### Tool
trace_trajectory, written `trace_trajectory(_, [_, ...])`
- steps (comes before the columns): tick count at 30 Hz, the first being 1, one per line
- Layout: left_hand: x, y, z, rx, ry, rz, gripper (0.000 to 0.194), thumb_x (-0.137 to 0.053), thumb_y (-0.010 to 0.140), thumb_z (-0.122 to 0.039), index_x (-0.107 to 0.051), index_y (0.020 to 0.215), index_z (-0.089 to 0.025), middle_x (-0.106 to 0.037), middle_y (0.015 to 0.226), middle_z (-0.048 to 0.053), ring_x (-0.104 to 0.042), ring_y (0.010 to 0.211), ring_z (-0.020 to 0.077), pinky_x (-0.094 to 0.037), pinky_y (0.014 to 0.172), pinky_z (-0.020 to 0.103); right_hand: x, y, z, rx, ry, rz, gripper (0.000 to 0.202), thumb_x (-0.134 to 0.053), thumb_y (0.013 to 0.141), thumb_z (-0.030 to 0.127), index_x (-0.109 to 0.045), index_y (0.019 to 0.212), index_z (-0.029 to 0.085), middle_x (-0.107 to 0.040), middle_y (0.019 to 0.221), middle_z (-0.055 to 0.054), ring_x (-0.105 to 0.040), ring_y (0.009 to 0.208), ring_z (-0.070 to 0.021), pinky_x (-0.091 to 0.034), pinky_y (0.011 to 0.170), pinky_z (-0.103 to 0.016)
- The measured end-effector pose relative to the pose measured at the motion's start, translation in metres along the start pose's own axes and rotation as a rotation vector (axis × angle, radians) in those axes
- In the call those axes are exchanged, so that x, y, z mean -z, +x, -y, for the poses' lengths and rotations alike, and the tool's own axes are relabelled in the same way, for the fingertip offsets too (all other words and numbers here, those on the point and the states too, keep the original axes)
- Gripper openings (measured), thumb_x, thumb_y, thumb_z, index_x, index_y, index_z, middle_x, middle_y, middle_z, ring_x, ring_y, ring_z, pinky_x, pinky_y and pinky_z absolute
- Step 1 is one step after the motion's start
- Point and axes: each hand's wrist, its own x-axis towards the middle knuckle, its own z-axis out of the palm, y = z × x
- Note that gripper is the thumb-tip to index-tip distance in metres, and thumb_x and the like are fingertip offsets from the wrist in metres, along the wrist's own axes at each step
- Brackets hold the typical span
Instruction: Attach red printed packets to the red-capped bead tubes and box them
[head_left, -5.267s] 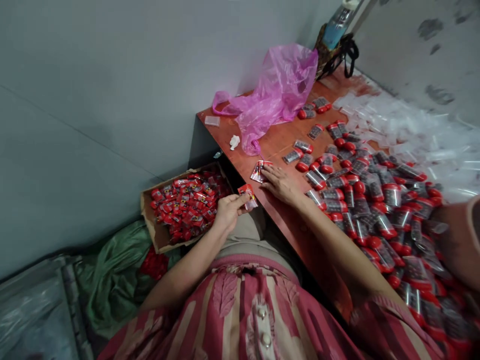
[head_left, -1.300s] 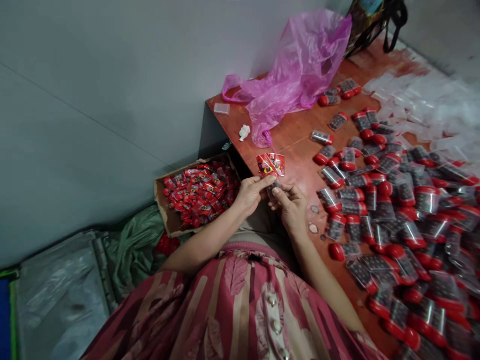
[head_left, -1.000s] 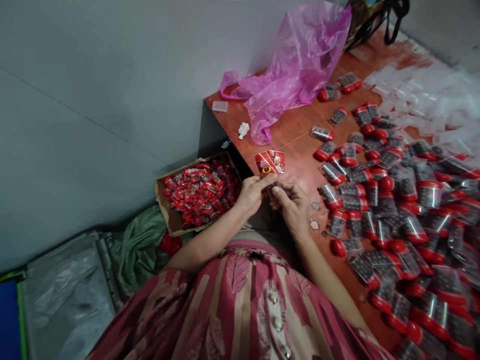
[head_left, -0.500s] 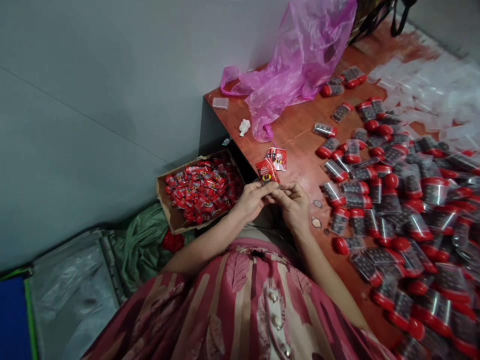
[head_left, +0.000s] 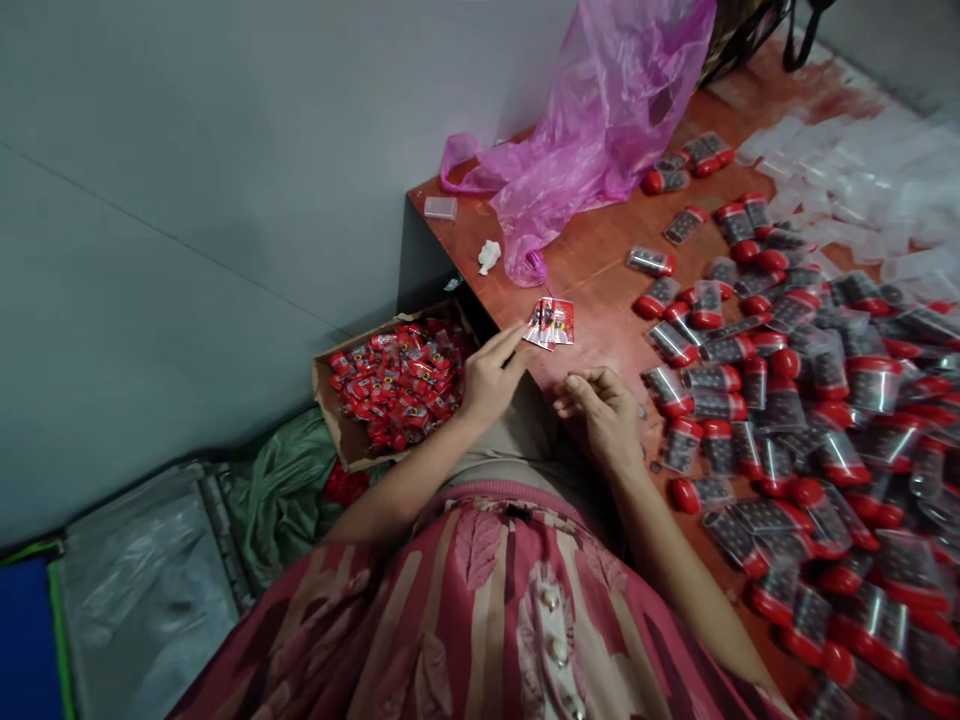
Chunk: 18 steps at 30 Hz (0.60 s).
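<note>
My left hand (head_left: pixel 493 378) is open, with its fingers stretched towards a small stack of red printed packets (head_left: pixel 559 322) on the table's near edge. Its fingertips reach the stack's left side; whether they touch it I cannot tell. My right hand (head_left: pixel 606 412) is closed just beside it, over the table edge, thumb and fingers curled together. Anything in that pinch is too small to make out. Below and left of my left hand, an open cardboard box (head_left: pixel 324 405) holds many small red and clear packed pieces (head_left: pixel 397 385).
The reddish table (head_left: pixel 600 270) carries a big spread of clear containers with red ends and dark contents (head_left: pixel 720 375). Translucent empty cases (head_left: pixel 862 180) lie behind. A pink plastic bag (head_left: pixel 592 130), a crumpled white scrap (head_left: pixel 489 257) and a clear case (head_left: pixel 440 208) sit near the wall.
Both hands were together on a red printed packet; it no longer shows between them. My hands have parted, the left moving left and up beside the stack, the right slightly right.
</note>
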Motion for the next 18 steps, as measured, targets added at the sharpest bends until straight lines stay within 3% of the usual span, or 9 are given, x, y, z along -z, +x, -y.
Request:
trace_trajectory(3, [-0.022,0.033,0.000,-0.288,0.423,0.090,0.038,-0.071,0.074,-0.032,-0.067,0.111,-0.022,-0.048,0.140,0.008,-0.030,0.139,0.0281,-0.014,0.116,0.048,0.000,-0.003,0.002,-0.010,-0.027,0.014,0.021,-0.071,0.074,0.036,-0.060,0.078,0.019,-0.067,0.067,0.002,-0.061,0.050,-0.0092,-0.051,0.047,-0.020])
trace_trajectory(7, [-0.035,0.057,0.011,-0.381,0.691,0.139,0.030,-0.063,0.080,-0.028,-0.067,0.109,-0.020,-0.048,0.139,0.011,-0.028,0.139,0.0321,-0.010,0.114,0.055,0.004,-0.003,0.009,-0.002,-0.080,0.025,0.022,-0.070,0.074,0.038,-0.060,0.075,0.019,-0.066,0.065,0.001,-0.060,0.051,-0.0100,-0.050,0.048,-0.021])
trace_trajectory(14, [-0.042,0.057,0.026,-0.399,0.599,0.120,0.022,-0.055,0.085,-0.022,-0.069,0.101,-0.023,-0.061,0.127,0.006,-0.032,0.138,0.0268,-0.009,0.116,0.052,0.018,0.020,0.022,0.140,-0.220,-0.002,0.026,-0.071,0.073,0.042,-0.059,0.073,0.019,-0.060,0.060,0.003,-0.057,0.051,-0.0106,-0.048,0.050,-0.023])
trace_trajectory(18, [-0.042,0.052,0.024,-0.426,0.490,0.098,0.020,-0.053,0.085,-0.022,-0.071,0.095,-0.023,-0.064,0.122,0.007,-0.035,0.136,0.0242,-0.009,0.116,0.049,0.015,0.043,0.022,0.307,-0.365,-0.123,0.027,-0.069,0.074,0.043,-0.062,0.082,0.019,-0.066,0.077,-0.001,-0.060,0.069,-0.0130,-0.050,0.067,-0.028])
